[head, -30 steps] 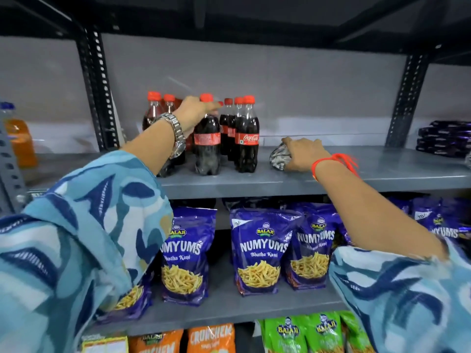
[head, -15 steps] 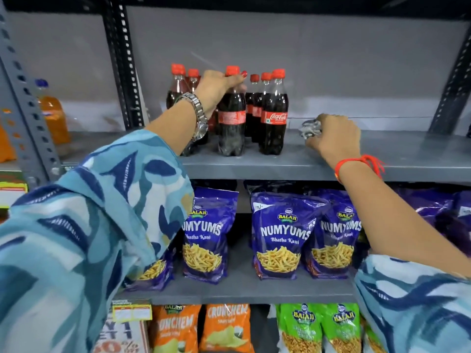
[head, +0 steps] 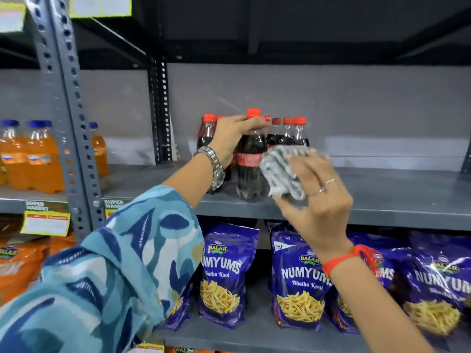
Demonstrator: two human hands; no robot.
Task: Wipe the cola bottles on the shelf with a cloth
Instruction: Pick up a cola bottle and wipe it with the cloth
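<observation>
Several red-capped cola bottles stand in a cluster on the grey metal shelf [head: 382,197]. My left hand [head: 233,137] grips the neck and shoulder of the front cola bottle [head: 251,177], which stands at the shelf's front edge. My right hand [head: 314,197] holds a bunched grey-and-white checked cloth [head: 283,169] pressed against the right side of that bottle. The other cola bottles [head: 288,135] stand behind, partly hidden by the cloth and my left hand.
Orange soda bottles [head: 33,159] fill the neighbouring bay to the left, beyond a perforated steel upright [head: 66,118]. Purple Numyums snack bags [head: 298,281] line the shelf below. Price tags [head: 46,221] hang on the shelf edge at left.
My right hand has lifted the cloth off the shelf and brought it left against the front bottle. My left hand stays on that bottle's neck. The camera moved closer and tilted.
</observation>
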